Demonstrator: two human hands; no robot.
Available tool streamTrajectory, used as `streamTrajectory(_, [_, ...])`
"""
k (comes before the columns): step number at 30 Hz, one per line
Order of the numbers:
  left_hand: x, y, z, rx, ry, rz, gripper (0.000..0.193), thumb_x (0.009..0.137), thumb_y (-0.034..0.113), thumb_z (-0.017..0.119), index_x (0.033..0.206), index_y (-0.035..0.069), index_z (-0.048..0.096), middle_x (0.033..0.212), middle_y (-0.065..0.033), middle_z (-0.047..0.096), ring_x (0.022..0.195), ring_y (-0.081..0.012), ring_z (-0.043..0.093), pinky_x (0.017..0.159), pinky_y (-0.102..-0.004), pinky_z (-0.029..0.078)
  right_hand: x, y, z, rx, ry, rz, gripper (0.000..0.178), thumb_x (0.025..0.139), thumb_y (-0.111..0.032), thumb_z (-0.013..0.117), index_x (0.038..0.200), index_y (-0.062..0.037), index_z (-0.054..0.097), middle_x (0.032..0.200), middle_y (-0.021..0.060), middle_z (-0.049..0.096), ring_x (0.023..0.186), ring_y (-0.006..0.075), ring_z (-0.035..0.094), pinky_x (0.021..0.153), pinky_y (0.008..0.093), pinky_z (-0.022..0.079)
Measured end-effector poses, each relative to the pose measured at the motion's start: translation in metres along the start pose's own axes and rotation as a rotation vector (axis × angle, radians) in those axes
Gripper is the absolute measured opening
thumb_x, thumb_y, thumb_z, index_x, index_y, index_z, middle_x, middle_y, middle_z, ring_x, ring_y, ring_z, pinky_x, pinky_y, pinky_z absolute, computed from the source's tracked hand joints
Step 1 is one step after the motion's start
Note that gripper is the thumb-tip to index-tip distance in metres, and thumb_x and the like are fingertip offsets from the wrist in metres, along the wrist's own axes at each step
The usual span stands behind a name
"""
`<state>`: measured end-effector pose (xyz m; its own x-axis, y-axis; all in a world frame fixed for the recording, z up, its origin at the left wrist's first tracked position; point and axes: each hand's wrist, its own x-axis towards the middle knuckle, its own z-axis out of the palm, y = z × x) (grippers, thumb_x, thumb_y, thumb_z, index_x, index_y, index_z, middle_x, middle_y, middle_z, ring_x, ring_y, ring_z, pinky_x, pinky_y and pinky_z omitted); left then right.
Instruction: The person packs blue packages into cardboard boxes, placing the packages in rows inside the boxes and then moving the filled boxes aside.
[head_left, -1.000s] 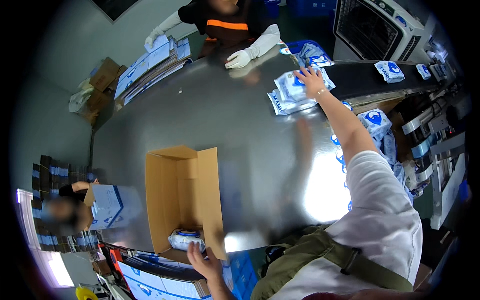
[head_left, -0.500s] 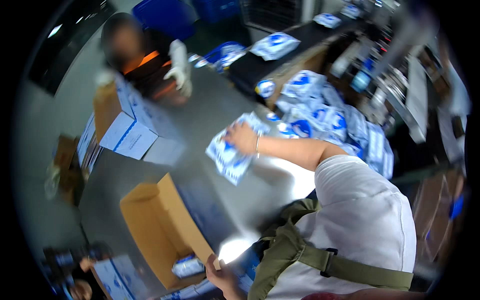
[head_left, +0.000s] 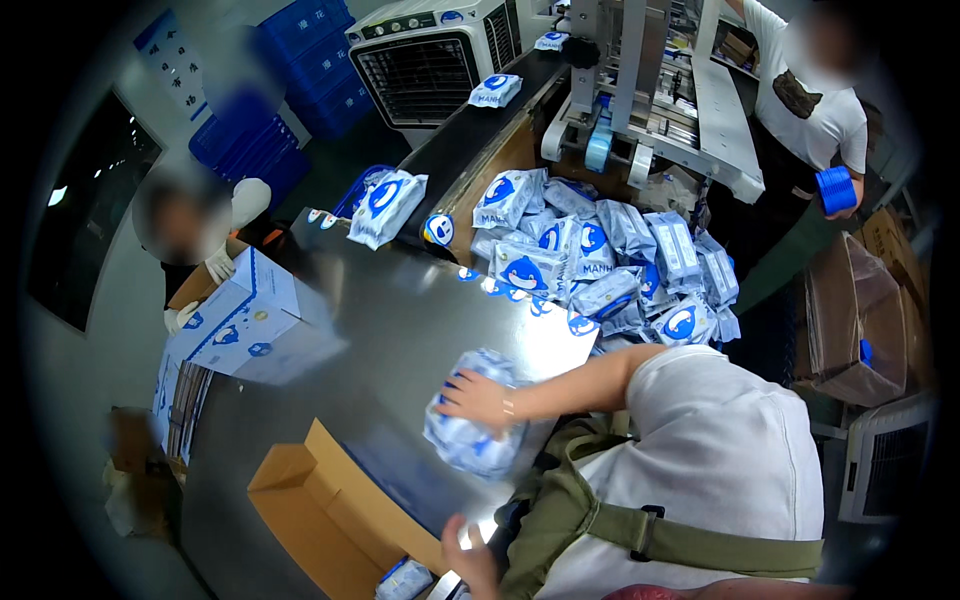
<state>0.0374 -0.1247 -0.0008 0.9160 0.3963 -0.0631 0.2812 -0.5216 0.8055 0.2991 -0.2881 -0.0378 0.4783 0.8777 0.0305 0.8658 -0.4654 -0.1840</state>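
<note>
My right hand (head_left: 478, 402) lies over a blurred white-and-blue soft packet (head_left: 470, 450), shaped like a wipes pack, its fingers gripping it from above. The packet is just over the metal table; I cannot tell whether it touches. Low in the view, my left hand (head_left: 470, 560) is beside the near side of an open brown carton (head_left: 330, 510), fingers raised and apart, holding nothing visible. Inside the carton's near end sits another packet (head_left: 404, 580). Ahead of my right arm, a large pile of the same packets (head_left: 570, 255) sits at the table's edge.
A dark conveyor belt (head_left: 450, 130) carries several packets toward the metal table (head_left: 390, 310). At the left, a co-worker's gloved hands (head_left: 220, 262) are on a white-and-blue carton (head_left: 255, 320). Machinery (head_left: 650, 110) stands behind the pile. Another person (head_left: 815, 110) holds a blue roll at the right.
My view has swung. My right hand has drawn the packet nearer to me and the open carton. My left hand, earlier on the carton's edge, now shows raised fingers beside it.
</note>
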Motion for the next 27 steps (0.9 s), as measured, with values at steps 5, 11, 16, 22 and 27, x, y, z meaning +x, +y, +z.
streamTrajectory(5, [0.067,0.045,0.042,0.237,-0.024,0.207,0.06,0.07,0.007,0.07,0.125,-0.002,0.045,0.13,-0.0231,0.045,0.12,-0.0359,0.045,0.1,-0.0396,0.035,0.132,0.065,0.027,0.247,-0.584,0.182,0.113,0.036,-0.057,0.085,0.133,-0.0148,0.046,0.126,0.0068,0.057,0.118,0.028,0.053,0.092,0.0492,0.04])
streamTrajectory(11, [0.117,0.021,0.099,0.716,-0.008,0.066,0.108,0.062,0.039,0.078,0.143,0.0,0.018,0.149,-0.0265,0.012,0.14,-0.0389,0.009,0.11,-0.0568,0.007,0.148,0.039,0.027,0.238,-0.752,0.131,0.093,0.051,-0.046,0.083,0.131,-0.0152,0.048,0.124,0.008,0.058,0.118,0.03,0.052,0.093,0.0501,0.038])
streamTrajectory(16, [0.13,0.002,0.111,0.698,0.026,0.121,0.119,0.058,0.045,0.08,0.141,-0.008,0.013,0.148,-0.0292,0.012,0.14,-0.0398,0.005,0.108,-0.0611,0.004,0.156,0.01,0.05,0.301,-0.761,-0.017,0.078,0.06,-0.033,0.075,0.131,-0.014,0.048,0.124,0.0104,0.058,0.117,0.0298,0.053,0.095,0.0493,0.039])
streamTrajectory(22, [0.145,0.012,0.102,0.791,-0.16,0.096,0.114,0.06,0.049,0.077,0.139,-0.008,0.019,0.147,-0.03,0.015,0.139,-0.042,0.008,0.106,-0.0639,0.005,0.166,0.072,0.043,0.829,-0.517,-0.191,0.088,0.059,-0.029,0.077,0.136,-0.0077,0.041,0.138,0.0213,0.041,0.126,0.0361,0.041,0.106,0.042,0.033])
streamTrajectory(27, [0.155,0.024,0.101,0.759,-0.156,0.036,0.1,0.061,0.046,0.077,0.136,-0.002,0.032,0.142,-0.0281,0.028,0.136,-0.0422,0.02,0.105,-0.0635,0.014,0.208,0.235,-0.021,0.1,0.415,0.071,0.069,0.055,-0.009,0.071,0.121,-0.012,0.053,0.128,0.0152,0.048,0.122,0.0348,0.042,0.1,0.0499,0.033])
